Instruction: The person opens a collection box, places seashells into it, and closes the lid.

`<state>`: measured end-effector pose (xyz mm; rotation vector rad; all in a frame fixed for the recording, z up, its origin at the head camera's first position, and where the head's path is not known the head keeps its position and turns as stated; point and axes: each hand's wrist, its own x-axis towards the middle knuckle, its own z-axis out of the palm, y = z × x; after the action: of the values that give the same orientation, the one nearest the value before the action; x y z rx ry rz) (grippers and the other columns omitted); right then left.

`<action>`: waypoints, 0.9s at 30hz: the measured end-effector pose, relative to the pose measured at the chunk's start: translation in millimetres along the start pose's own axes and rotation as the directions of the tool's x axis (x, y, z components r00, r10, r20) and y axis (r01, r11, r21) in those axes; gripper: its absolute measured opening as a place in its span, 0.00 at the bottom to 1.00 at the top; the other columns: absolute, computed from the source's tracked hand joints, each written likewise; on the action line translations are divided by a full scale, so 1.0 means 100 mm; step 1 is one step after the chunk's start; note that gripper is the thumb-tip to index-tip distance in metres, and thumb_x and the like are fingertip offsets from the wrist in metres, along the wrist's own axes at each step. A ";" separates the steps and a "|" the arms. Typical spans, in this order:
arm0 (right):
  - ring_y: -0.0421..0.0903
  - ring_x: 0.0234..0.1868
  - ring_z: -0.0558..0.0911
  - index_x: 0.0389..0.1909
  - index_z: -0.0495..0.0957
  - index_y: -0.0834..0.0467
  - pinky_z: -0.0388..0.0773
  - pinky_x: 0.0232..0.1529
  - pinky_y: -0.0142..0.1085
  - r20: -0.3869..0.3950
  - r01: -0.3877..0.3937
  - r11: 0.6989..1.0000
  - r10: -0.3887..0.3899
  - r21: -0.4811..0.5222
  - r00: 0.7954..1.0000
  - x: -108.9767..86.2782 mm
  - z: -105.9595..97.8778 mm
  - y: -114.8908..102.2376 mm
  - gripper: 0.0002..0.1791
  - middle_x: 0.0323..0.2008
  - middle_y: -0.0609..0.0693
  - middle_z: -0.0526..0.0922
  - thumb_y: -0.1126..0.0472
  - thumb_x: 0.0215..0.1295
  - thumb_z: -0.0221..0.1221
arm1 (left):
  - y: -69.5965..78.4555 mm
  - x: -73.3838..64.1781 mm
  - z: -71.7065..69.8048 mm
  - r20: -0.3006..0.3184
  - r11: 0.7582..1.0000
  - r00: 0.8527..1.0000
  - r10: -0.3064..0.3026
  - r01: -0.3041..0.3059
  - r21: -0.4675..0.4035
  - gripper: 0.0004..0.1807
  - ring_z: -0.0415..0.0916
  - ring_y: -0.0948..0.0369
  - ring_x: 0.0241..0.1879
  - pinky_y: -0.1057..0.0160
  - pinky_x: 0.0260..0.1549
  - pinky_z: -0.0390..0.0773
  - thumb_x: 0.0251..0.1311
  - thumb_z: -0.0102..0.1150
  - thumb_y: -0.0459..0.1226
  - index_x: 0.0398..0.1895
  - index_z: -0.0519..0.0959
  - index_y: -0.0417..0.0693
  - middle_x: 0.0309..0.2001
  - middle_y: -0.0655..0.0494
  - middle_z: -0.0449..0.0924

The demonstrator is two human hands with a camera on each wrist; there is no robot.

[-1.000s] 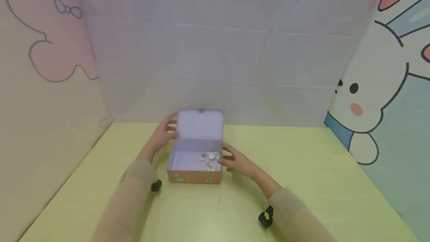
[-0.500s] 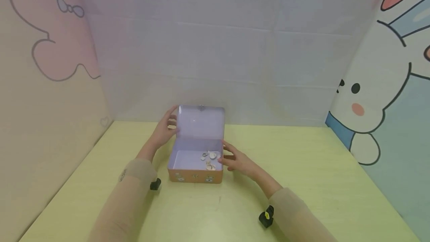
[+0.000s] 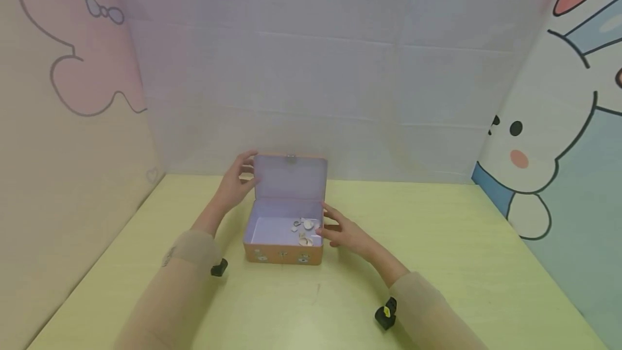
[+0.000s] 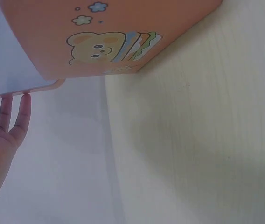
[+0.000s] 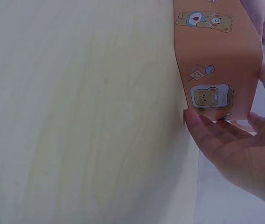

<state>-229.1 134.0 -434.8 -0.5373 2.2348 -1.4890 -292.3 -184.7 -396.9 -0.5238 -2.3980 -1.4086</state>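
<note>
An orange tin box [image 3: 283,255] with bear pictures and a lilac inside sits on the table, its hinged lid [image 3: 291,177] raised at the back. My left hand [image 3: 232,188] pinches the lid's left edge; in the left wrist view the thumb lies on the inner face of the lid [image 4: 11,56], fingers at its edge. At the box's right side, my right hand [image 3: 349,235] holds the wall, thumb at the rim. The right wrist view shows the fingers of this hand [image 5: 244,154] along the box side [image 5: 216,88]. Several small white shells [image 3: 308,224] lie inside, toward the right.
The pale yellow tabletop [image 3: 437,242] runs back to a plain whitish wall [image 3: 340,80]. Side panels carry a pink cartoon figure [image 3: 102,69] on the left and a white rabbit [image 3: 544,139] on the right. A black wrist device [image 3: 386,315] sits by the right sleeve.
My left hand has moved up along the lid's edge. The lid has swung up and forward, and its orange top edge now shows. The right hand stays at the box's side.
</note>
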 end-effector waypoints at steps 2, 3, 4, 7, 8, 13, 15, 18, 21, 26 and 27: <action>0.60 0.68 0.63 0.74 0.43 0.42 0.75 0.54 0.52 0.001 0.000 1.000 0.000 0.002 1.000 0.00 0.00 0.00 0.41 0.73 0.57 0.51 0.52 0.67 0.56 | 0.02 -0.01 -0.01 -0.005 1.000 1.000 0.006 -0.006 0.009 0.35 0.73 0.46 0.51 0.48 0.46 0.79 0.59 0.59 0.28 0.68 0.59 0.55 0.56 0.42 0.70; 0.60 0.68 0.63 0.74 0.43 0.42 0.75 0.54 0.52 0.001 0.001 1.000 -0.001 0.005 1.000 0.00 0.00 0.01 0.41 0.73 0.57 0.51 0.52 0.67 0.56 | 0.02 -0.02 -0.02 -0.007 1.000 1.000 0.008 -0.007 0.013 0.34 0.74 0.46 0.51 0.48 0.46 0.79 0.59 0.59 0.29 0.67 0.60 0.55 0.56 0.42 0.70; 0.60 0.68 0.63 0.74 0.43 0.41 0.75 0.54 0.52 0.003 0.001 1.000 -0.001 0.009 1.000 0.00 0.00 0.01 0.41 0.73 0.57 0.51 0.51 0.67 0.56 | 0.03 -0.03 -0.03 -0.008 1.000 1.000 0.008 -0.008 0.016 0.32 0.74 0.47 0.51 0.48 0.46 0.79 0.61 0.58 0.30 0.67 0.60 0.54 0.56 0.42 0.71; 0.61 0.68 0.62 0.74 0.43 0.41 0.74 0.55 0.52 0.004 0.003 1.000 -0.003 0.030 1.000 0.00 0.00 0.02 0.41 0.72 0.58 0.52 0.51 0.67 0.56 | 0.07 -0.06 -0.06 -0.003 1.000 1.000 0.006 -0.006 0.026 0.27 0.74 0.47 0.52 0.50 0.45 0.80 0.64 0.55 0.33 0.65 0.61 0.52 0.56 0.41 0.71; 0.61 0.68 0.62 0.74 0.44 0.40 0.74 0.55 0.53 -0.001 -0.002 0.999 0.002 0.036 1.000 0.00 0.00 0.02 0.41 0.72 0.58 0.52 0.51 0.66 0.57 | 0.08 -0.07 -0.06 -0.002 1.000 1.000 0.004 -0.004 0.025 0.26 0.74 0.47 0.52 0.52 0.44 0.80 0.65 0.53 0.33 0.65 0.61 0.52 0.56 0.41 0.71; 0.62 0.65 0.67 0.72 0.49 0.38 0.77 0.51 0.51 -0.077 -0.012 0.999 0.014 0.030 0.997 -0.01 0.02 0.03 0.40 0.71 0.60 0.54 0.52 0.65 0.59 | 0.15 -0.11 -0.10 0.015 1.000 1.000 0.012 -0.012 0.029 0.20 0.74 0.45 0.52 0.56 0.39 0.82 0.69 0.46 0.33 0.63 0.62 0.50 0.54 0.39 0.71; 0.62 0.63 0.69 0.72 0.51 0.39 0.79 0.47 0.49 -0.128 -0.002 1.000 0.003 0.008 0.992 -0.02 0.03 0.03 0.39 0.70 0.61 0.56 0.53 0.63 0.60 | 0.17 -0.12 -0.10 0.016 0.999 1.000 0.027 -0.027 0.032 0.19 0.74 0.43 0.51 0.54 0.38 0.83 0.70 0.44 0.32 0.63 0.62 0.48 0.53 0.37 0.71; 0.61 0.60 0.73 0.71 0.54 0.43 0.81 0.44 0.47 -0.213 0.043 0.997 -0.055 -0.062 0.975 -0.04 0.02 -0.02 0.39 0.68 0.61 0.61 0.52 0.62 0.62 | 0.29 -0.18 -0.11 0.014 0.998 0.999 0.047 -0.047 0.048 0.18 0.74 0.40 0.50 0.51 0.38 0.82 0.69 0.42 0.28 0.61 0.62 0.42 0.52 0.34 0.71; 0.63 0.58 0.74 0.70 0.56 0.52 0.79 0.48 0.49 -0.270 0.112 0.985 -0.145 -0.134 0.952 -0.12 -0.01 -0.20 0.37 0.65 0.64 0.65 0.55 0.63 0.61 | 0.37 -0.23 -0.12 0.007 0.997 0.998 0.057 -0.057 0.056 0.17 0.75 0.40 0.49 0.50 0.37 0.82 0.68 0.43 0.27 0.59 0.63 0.40 0.50 0.33 0.71; 0.62 0.57 0.75 0.66 0.62 0.60 0.77 0.52 0.51 -0.344 0.243 0.950 -0.298 -0.195 0.891 -0.07 -0.08 -0.27 0.31 0.62 0.63 0.68 0.58 0.64 0.60 | 0.23 -0.26 -0.12 -0.004 0.994 0.997 0.083 -0.082 0.068 0.16 0.76 0.44 0.49 0.53 0.38 0.83 0.68 0.45 0.29 0.58 0.64 0.44 0.50 0.37 0.73; 0.61 0.58 0.75 0.65 0.63 0.59 0.77 0.52 0.50 -0.358 0.263 0.944 -0.320 -0.199 0.877 -0.04 -0.09 -0.25 0.30 0.62 0.62 0.69 0.58 0.65 0.59 | 0.24 -0.27 -0.12 -0.006 0.994 0.996 0.088 -0.087 0.070 0.16 0.76 0.45 0.49 0.55 0.38 0.83 0.68 0.45 0.29 0.58 0.65 0.45 0.50 0.39 0.73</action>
<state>-228.3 133.9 -407.9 -0.7054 2.6793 -1.7131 -256.3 -188.7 -385.3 -0.5960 -2.3773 -1.2830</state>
